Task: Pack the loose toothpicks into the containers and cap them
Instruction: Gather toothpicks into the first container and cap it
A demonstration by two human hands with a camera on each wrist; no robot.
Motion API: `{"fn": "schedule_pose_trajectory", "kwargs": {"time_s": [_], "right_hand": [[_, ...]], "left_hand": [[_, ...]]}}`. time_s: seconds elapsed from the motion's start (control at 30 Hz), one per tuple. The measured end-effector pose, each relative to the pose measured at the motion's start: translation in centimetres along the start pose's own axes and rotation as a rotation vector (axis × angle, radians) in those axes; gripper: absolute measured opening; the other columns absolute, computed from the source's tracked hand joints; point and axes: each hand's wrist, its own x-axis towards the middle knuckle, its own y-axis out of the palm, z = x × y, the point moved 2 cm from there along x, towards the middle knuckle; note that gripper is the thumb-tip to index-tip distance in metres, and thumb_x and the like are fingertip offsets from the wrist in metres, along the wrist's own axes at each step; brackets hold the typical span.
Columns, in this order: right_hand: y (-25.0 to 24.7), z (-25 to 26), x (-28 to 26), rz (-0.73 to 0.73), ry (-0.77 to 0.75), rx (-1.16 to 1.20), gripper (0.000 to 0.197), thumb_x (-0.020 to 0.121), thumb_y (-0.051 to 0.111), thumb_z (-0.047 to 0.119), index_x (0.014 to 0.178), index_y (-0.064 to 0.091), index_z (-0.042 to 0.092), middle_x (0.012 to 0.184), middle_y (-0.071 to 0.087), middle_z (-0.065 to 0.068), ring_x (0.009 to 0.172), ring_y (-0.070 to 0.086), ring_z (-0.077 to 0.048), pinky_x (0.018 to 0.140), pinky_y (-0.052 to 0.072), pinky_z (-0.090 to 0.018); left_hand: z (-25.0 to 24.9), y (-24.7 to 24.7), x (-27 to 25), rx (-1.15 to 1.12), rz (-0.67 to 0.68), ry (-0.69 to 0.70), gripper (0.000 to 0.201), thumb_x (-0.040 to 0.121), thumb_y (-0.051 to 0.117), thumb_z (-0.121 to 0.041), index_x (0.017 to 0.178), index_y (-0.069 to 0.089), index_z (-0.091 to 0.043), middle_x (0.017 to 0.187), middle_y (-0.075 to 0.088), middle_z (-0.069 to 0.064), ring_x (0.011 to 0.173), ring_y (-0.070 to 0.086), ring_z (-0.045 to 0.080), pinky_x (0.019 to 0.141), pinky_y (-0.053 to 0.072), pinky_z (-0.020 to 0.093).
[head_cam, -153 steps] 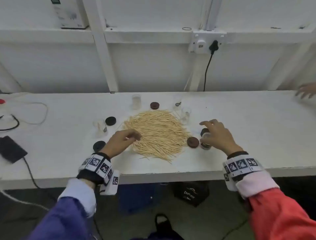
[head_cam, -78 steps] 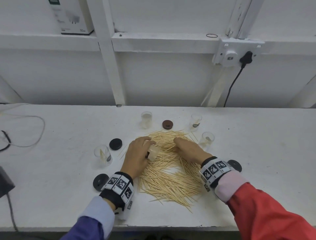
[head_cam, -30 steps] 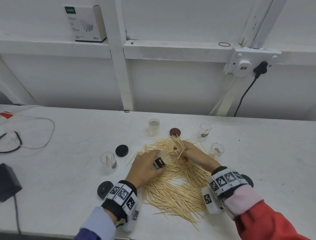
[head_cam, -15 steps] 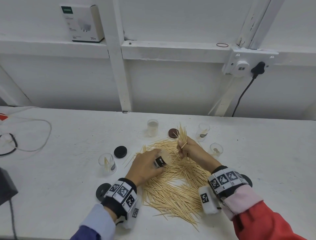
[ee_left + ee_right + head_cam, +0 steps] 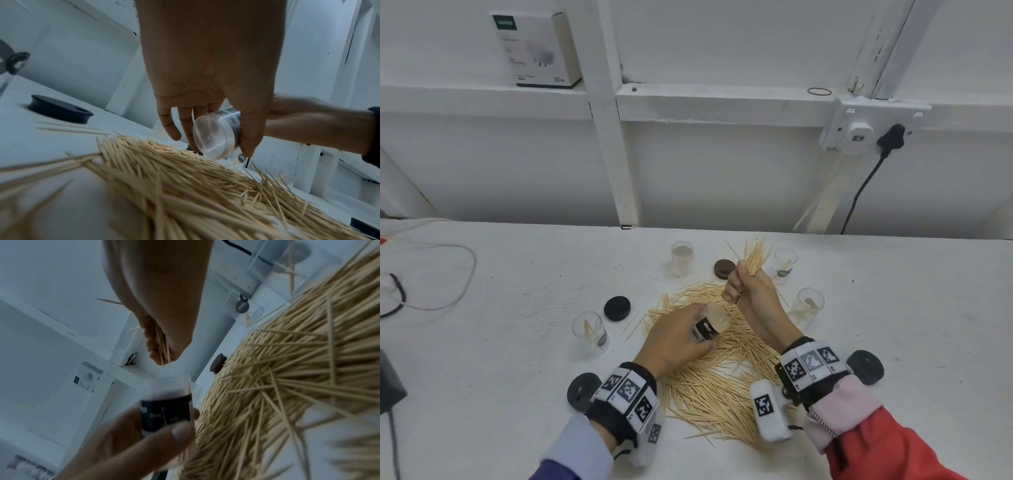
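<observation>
You sit at a white desk (image 5: 482, 394) with a broad pile (image 5: 722, 383) of loose toothpicks spread across its middle. Around the pile stand four clear jars: one at 9 o'clock (image 5: 589, 332), one at 12 o'clock (image 5: 682, 257), and two at about 1 and 2 o'clock (image 5: 785, 262) (image 5: 806, 306). Some hold a few toothpicks. Dark caps lie loose on the desk: one at 10 o'clock (image 5: 617, 308), a brown one at 12 o'clock (image 5: 723, 267), one at 7 o'clock (image 5: 582, 390), one at 4 o'clock (image 5: 865, 366).

Your left hand (image 5: 671, 342) is curled around a fifth jar (image 5: 710, 325) with a black label, held tilted just above the pile, mouth facing away toward 1 o'clock. Your right hand (image 5: 748, 287) is clenched around a bundle (image 5: 755, 255) of toothpicks, lifted above the pile's far edge, just beyond the jar's mouth. The bundle fans upward from your fist, and short ends poke out below your fingers (image 5: 153, 344).

The step in hand looks like feeding this bundle into the held jar. To do it well, square up the splayed sticks first, perhaps by tapping the lower ends level. Bring those ends to the mouth, keep the jar steady and angled, and let the sticks slide in together so none catch on the rim or fall.
</observation>
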Motion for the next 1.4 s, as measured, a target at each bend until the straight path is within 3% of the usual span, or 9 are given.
{"fn": "schedule_pose_trajectory", "kwargs": {"time_s": [0.3, 0.43, 0.57, 0.7, 0.83, 1.0, 1.13, 1.23, 1.4], "right_hand": [[0.6, -1.9, -0.9, -0.079, -0.079, -0.333, 0.056, 0.100, 0.042, 0.046, 0.105, 0.058, -0.008, 0.096, 0.072, -0.008, 0.101, 0.064, -0.021, 0.096, 0.041, -0.032], [1.0, -1.9, -1.5, -0.086, -0.051, -0.365, 0.052, 0.102, 0.040, 0.040, 0.108, 0.064, -0.006, 0.096, 0.073, 0.010, 0.096, 0.062, 0.006, 0.083, 0.042, -0.013], [1.1, -2.8, -2.3, -0.042, -0.040, -0.317, 0.041, 0.101, 0.045, 0.033, 0.121, 0.058, 0.000, 0.107, 0.072, 0.005, 0.095, 0.066, 0.002, 0.070, 0.045, -0.003], [0.7, -3.3, -2.4, -0.028, 0.036, -0.304, 0.034, 0.094, 0.057, 0.037, 0.118, 0.067, 0.015, 0.113, 0.066, 0.012, 0.103, 0.062, 0.004, 0.079, 0.046, -0.014], [0.1, -3.8, -2.1, -0.050, 0.071, -0.247, 0.053, 0.083, 0.066, 0.033, 0.123, 0.057, 0.000, 0.117, 0.069, -0.008, 0.113, 0.063, -0.023, 0.095, 0.048, -0.037], [0.0, -3.6, -2.2, -0.089, 0.031, -0.247, 0.046, 0.090, 0.061, 0.036, 0.114, 0.058, -0.004, 0.117, 0.065, -0.014, 0.110, 0.063, -0.024, 0.085, 0.050, -0.031], [0.4, -3.3, -2.5, -0.149, 0.011, -0.305, 0.035, 0.100, 0.047, 0.036, 0.107, 0.064, 0.006, 0.112, 0.067, -0.005, 0.112, 0.061, -0.021, 0.097, 0.049, -0.040], [0.7, -3.6, -2.6, -0.137, 0.023, -0.353, 0.039, 0.099, 0.047, 0.040, 0.125, 0.057, 0.012, 0.128, 0.059, 0.006, 0.119, 0.056, -0.016, 0.106, 0.043, -0.041], [1.3, -2.8, -3.0, 0.029, 0.022, -0.380, 0.034, 0.096, 0.054, 0.036, 0.124, 0.058, 0.018, 0.104, 0.065, 0.035, 0.104, 0.063, 0.004, 0.089, 0.047, -0.022]], "left_hand": [[-0.7, -0.3, -0.3, -0.131, -0.027, -0.022, 0.055, 0.079, 0.066, -0.056, 0.125, 0.048, -0.032, 0.107, 0.063, -0.014, 0.094, 0.060, 0.005, 0.081, 0.052, 0.031], [-1.2, -0.3, -0.3, -0.147, -0.042, -0.008, 0.050, 0.080, 0.066, -0.054, 0.122, 0.047, -0.036, 0.105, 0.064, -0.016, 0.092, 0.060, 0.002, 0.080, 0.052, 0.030], [-1.7, -0.6, -0.3, -0.186, -0.085, -0.004, 0.052, 0.077, 0.063, -0.055, 0.124, 0.048, -0.037, 0.105, 0.065, -0.016, 0.093, 0.061, 0.002, 0.082, 0.053, 0.035], [-1.4, -0.9, -0.5, -0.201, -0.113, -0.011, 0.054, 0.080, 0.064, -0.055, 0.127, 0.048, -0.035, 0.107, 0.064, -0.017, 0.094, 0.060, 0.001, 0.083, 0.053, 0.034], [-1.2, -1.2, -0.6, -0.203, -0.110, 0.018, 0.057, 0.078, 0.066, -0.055, 0.129, 0.046, -0.043, 0.114, 0.063, -0.018, 0.101, 0.059, 0.001, 0.085, 0.052, 0.034], [-0.9, -1.2, -0.7, -0.171, -0.100, 0.023, 0.064, 0.077, 0.064, -0.059, 0.135, 0.041, -0.045, 0.122, 0.061, -0.019, 0.107, 0.057, 0.000, 0.087, 0.052, 0.032], [-0.7, -1.0, -0.6, -0.136, -0.093, 0.002, 0.065, 0.079, 0.067, -0.055, 0.136, 0.045, -0.035, 0.119, 0.062, -0.016, 0.105, 0.058, 0.004, 0.086, 0.051, 0.033], [-1.0, -1.2, -0.5, -0.151, -0.098, 0.018, 0.067, 0.080, 0.069, -0.051, 0.140, 0.042, -0.036, 0.126, 0.060, -0.016, 0.111, 0.056, 0.003, 0.091, 0.049, 0.031], [-0.9, -1.0, -0.3, -0.146, -0.075, 0.017, 0.062, 0.079, 0.068, -0.052, 0.133, 0.047, -0.033, 0.116, 0.063, -0.013, 0.103, 0.059, 0.006, 0.087, 0.051, 0.036]]}}
